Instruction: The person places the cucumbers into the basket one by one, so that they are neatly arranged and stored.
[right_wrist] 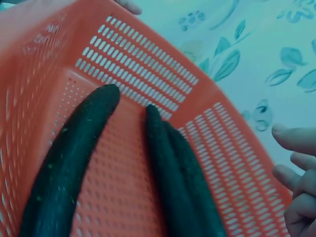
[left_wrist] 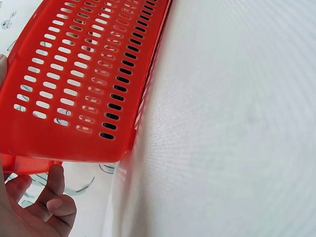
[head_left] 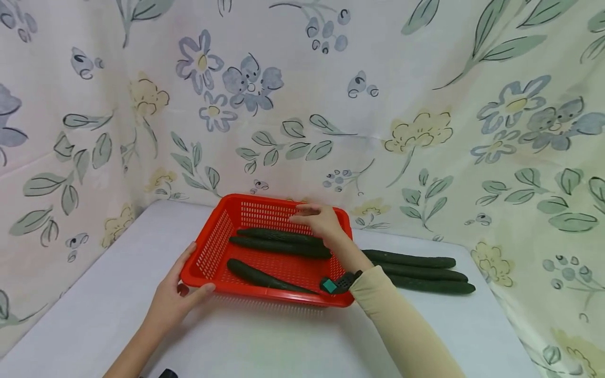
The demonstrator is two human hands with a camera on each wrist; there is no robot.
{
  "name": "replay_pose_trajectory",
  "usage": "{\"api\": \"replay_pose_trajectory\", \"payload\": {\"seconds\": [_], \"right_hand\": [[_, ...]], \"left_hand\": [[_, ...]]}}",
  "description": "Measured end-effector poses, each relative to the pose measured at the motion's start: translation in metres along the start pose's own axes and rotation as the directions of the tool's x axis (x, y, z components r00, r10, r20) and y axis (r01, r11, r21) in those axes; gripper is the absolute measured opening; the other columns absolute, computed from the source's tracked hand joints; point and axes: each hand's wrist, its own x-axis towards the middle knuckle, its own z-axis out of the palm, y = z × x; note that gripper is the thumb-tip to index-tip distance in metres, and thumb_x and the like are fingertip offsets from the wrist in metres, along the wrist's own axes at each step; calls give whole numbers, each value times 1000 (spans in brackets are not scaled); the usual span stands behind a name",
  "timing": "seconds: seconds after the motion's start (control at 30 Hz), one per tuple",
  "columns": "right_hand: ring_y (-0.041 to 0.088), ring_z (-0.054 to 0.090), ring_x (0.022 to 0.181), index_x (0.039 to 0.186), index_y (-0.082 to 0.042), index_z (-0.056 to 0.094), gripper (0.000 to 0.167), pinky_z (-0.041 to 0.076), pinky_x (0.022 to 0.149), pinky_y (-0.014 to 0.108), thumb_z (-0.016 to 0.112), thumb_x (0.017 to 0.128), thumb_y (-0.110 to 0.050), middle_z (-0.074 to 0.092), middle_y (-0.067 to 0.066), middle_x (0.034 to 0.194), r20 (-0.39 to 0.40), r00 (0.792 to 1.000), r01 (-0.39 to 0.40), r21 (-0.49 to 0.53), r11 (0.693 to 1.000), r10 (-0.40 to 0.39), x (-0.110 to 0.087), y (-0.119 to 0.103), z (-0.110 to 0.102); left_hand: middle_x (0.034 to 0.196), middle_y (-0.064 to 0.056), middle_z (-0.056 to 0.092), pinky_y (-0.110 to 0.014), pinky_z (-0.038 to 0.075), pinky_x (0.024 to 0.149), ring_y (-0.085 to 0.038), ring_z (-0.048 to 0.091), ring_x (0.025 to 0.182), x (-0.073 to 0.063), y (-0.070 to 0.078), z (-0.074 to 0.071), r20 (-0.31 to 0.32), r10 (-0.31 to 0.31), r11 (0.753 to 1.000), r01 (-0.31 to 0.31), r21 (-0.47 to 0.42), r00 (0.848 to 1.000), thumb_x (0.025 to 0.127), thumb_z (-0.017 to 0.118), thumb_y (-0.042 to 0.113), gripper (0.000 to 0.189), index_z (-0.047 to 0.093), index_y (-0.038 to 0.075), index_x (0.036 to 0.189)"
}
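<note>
A red plastic basket (head_left: 264, 296) with slotted walls stands on the white table. Its front left corner is gripped by my left hand (head_left: 171, 299), fingers along the left side and thumb at the front rim. In the left wrist view, fingers (left_wrist: 57, 180) curl beneath the rim. Inside lie three dark green cucumbers: one cucumber (head_left: 264, 277) along the front and two together at the back, the nearer cucumber (head_left: 279, 247) partly covering the other. My right hand (head_left: 321, 220) hovers over the basket's back right part, fingers loosely bent, holding nothing.
On the table right of the basket lie three more cucumbers (head_left: 430, 284) side by side, their left ends hidden behind my right forearm. A floral cloth (head_left: 293, 105) hangs behind the table and along its sides. The white tabletop (head_left: 264, 341) extends in front.
</note>
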Motion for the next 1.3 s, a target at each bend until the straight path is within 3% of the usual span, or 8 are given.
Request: {"api": "replay_pose_trajectory", "payload": {"seconds": [0.1,0.2,0.57,0.8,0.9,1.0,1.07,1.3], "right_hand": [[18,64,114,133,-15,75,48,53,100,46,89,88,-27,76,4,123,14,996,83,-12,996,-83,-7,-4,-12],[27,61,126,134,-14,74,48,50,104,51,87,89,-27,75,11,129,26,990,140,-24,990,-139,-15,-4,-25],[34,51,140,141,-15,69,56,53,103,59,83,92,-38,68,6,141,-43,995,79,-137,987,-86,-66,39,-84],[28,54,138,139,-14,71,54,49,108,57,84,92,-39,72,9,135,-156,981,89,-168,982,-116,-104,88,-118],[24,66,118,133,-15,75,51,54,100,47,86,90,-40,74,6,132,-233,957,109,-255,961,-171,-118,109,-131],[24,72,80,127,-13,78,46,56,74,29,88,89,-36,76,7,128,-309,924,125,-314,941,-226,-127,132,-145],[24,66,61,125,-11,78,44,50,57,23,90,88,-31,77,8,125,-358,900,132,-317,939,-248,-132,148,-155],[5,40,33,124,-9,79,40,35,39,24,91,87,-21,81,-9,93,-505,817,129,-312,941,-279,-142,195,-195]], "left_hand": [[167,-17,40,-24,53,79,-12,52,116,-1,-1,1,0,-11,1000,11,6,1000,93,82,31,98,22,35,171],[167,-16,40,-23,53,80,-3,49,115,-2,-2,1,-1,-13,1000,13,2,1000,94,82,31,98,21,37,170],[167,-17,40,-24,54,80,-12,52,117,-1,-1,2,7,-16,1000,16,13,1000,94,82,32,98,21,36,171],[166,-17,41,-23,54,81,3,49,114,-2,-1,1,-7,-1,1000,2,15,1000,93,83,29,98,22,37,170],[166,-17,41,-22,54,82,5,49,114,-1,-2,1,-10,3,1000,-3,15,1000,93,83,28,98,22,37,170],[166,-17,41,-21,54,82,-4,51,117,-1,-2,0,-9,-6,1000,6,18,1000,94,82,29,98,21,37,170],[167,-18,40,-20,53,82,-15,53,122,-1,-2,0,-5,-13,1000,13,14,1000,94,82,29,98,21,37,170],[168,-19,37,-17,52,84,-38,53,131,1,-1,1,17,-8,1000,9,-16,1000,95,81,28,97,20,35,171]]}}
